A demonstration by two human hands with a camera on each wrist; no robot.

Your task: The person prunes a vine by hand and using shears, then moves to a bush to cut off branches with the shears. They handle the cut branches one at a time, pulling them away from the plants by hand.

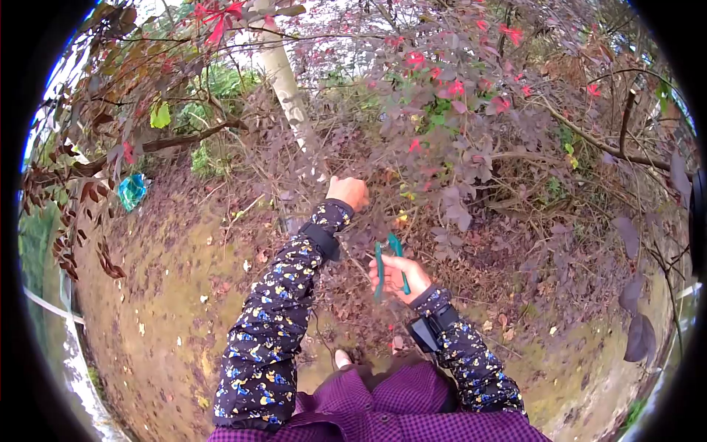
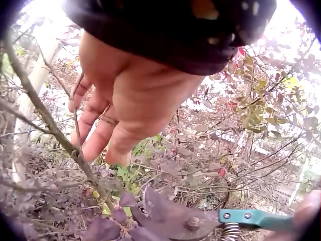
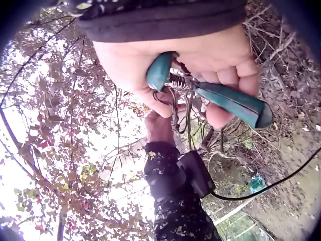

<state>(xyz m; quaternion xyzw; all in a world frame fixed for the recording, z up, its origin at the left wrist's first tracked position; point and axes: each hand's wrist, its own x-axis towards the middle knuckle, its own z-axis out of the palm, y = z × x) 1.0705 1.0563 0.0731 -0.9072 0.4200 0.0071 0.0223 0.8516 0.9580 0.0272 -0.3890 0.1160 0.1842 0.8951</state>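
Pruning shears with green handles (image 1: 380, 271) lie in my right hand (image 1: 406, 276), whose fingers curl round one handle (image 3: 235, 103) while the other rests against the palm. The handles are spread, and a coiled spring (image 3: 176, 79) shows between them. In the left wrist view the dark blades (image 2: 183, 220) stand apart, low among purple leaves. My left hand (image 1: 349, 193) reaches forward into the shrub, higher than the shears. Its fingers (image 2: 95, 118) point downward, loosely extended, beside a brown branch (image 2: 55, 128); a thin twig (image 2: 75, 113) crosses in front of them.
Purple-leaved shrub branches (image 1: 471, 169) with red flowers surround both hands. A pale trunk (image 1: 283, 81) rises beyond the left hand, and a thick bare branch (image 1: 184, 138) crosses at left. A shiny turquoise object (image 1: 132, 191) sits farther left. Leaf-strewn ground (image 1: 169, 295) lies below.
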